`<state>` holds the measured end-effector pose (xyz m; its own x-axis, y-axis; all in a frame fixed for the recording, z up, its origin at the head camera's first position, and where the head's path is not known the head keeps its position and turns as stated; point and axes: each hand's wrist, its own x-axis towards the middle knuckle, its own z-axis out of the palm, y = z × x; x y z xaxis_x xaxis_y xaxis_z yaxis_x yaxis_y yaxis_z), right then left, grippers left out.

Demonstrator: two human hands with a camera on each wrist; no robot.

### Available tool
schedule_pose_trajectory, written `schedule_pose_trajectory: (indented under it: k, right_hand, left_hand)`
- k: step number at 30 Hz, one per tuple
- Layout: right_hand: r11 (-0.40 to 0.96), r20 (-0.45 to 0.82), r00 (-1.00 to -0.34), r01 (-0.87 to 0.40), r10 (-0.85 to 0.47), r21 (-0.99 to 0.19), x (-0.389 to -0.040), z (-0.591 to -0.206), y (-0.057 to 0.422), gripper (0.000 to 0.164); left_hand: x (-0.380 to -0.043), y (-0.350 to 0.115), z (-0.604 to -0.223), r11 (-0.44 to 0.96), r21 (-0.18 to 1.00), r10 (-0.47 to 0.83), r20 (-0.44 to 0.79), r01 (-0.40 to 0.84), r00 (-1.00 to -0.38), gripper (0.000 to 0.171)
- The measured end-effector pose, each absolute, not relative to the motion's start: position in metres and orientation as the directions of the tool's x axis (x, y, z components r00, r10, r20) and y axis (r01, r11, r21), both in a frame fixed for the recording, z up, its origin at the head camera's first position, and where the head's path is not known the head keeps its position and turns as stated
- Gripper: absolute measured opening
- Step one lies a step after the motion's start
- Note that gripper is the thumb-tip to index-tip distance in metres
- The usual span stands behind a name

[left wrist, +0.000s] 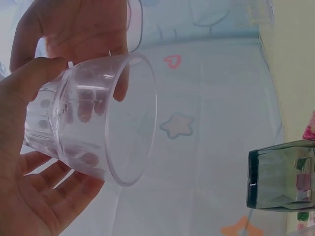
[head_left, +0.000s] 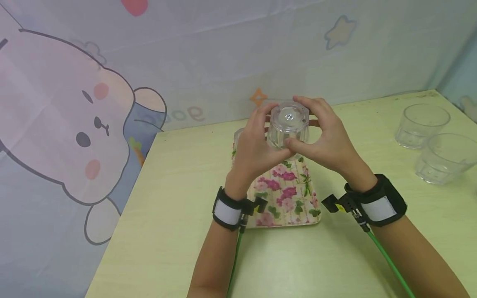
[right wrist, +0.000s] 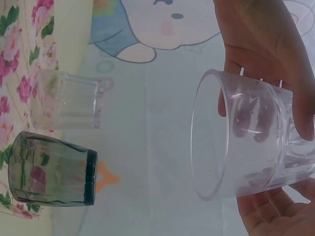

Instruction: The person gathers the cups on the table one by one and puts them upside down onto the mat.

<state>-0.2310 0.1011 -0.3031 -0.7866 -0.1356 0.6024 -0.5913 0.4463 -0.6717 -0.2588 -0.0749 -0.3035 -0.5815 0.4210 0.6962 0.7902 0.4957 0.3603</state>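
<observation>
Both hands hold a clear glass (head_left: 289, 124) above the back of a floral tray (head_left: 285, 198), its mouth down and faceted base up. My left hand (head_left: 254, 142) grips one side and my right hand (head_left: 328, 138) the other, thumbs on the near side and fingers curled round it. The wide rim of the held glass (left wrist: 130, 123) shows nothing inside. Below it a green-tinted glass (right wrist: 54, 169) stands upside down on the tray, beside a clear glass (right wrist: 81, 101) that is also upside down. In the head view the hands hide most of those two.
Two clear glasses, one farther (head_left: 421, 126) and one nearer (head_left: 445, 159), stand upright at the right of the pale yellow table (head_left: 179, 198). A printed cloth (head_left: 223, 54) hangs behind the table and along its left. Green cables (head_left: 389, 258) run from the wristbands.
</observation>
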Motion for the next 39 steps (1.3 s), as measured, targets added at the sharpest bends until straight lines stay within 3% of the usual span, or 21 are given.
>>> schedule_pose_trajectory:
  k: [4, 13, 19, 27, 39]
  right_hand:
    - [0.433, 0.575, -0.809, -0.565, -0.123, -0.702, -0.228, -0.301, 0.098, 0.08]
    - [0.477, 0.58, -0.811, -0.54, -0.075, -0.693, -0.224, -0.298, 0.092, 0.064]
    - [0.477, 0.584, -0.807, -0.548, -0.086, -0.687, -0.226, -0.301, 0.092, 0.063]
    - [0.437, 0.547, -0.828, -0.54, -0.123, -0.719, -0.227, -0.303, 0.092, 0.063]
    - [0.418, 0.508, -0.843, -0.531, -0.176, -0.737, -0.233, -0.317, 0.085, 0.061]
  left_hand:
    - [-0.259, -0.076, -0.304, 0.502, 0.374, 0.395, 0.703, 0.78, -0.591, 0.079]
    - [-0.258, -0.081, -0.304, 0.53, 0.388, 0.364, 0.699, 0.754, -0.616, 0.08]
    - [-0.26, -0.093, -0.3, 0.474, 0.45, 0.456, 0.61, 0.757, -0.648, 0.085]
    - [-0.267, -0.11, -0.297, 0.395, 0.51, 0.533, 0.55, 0.764, -0.642, 0.079]
    - [-0.265, -0.127, -0.291, 0.43, 0.628, 0.566, 0.372, 0.648, -0.736, 0.073]
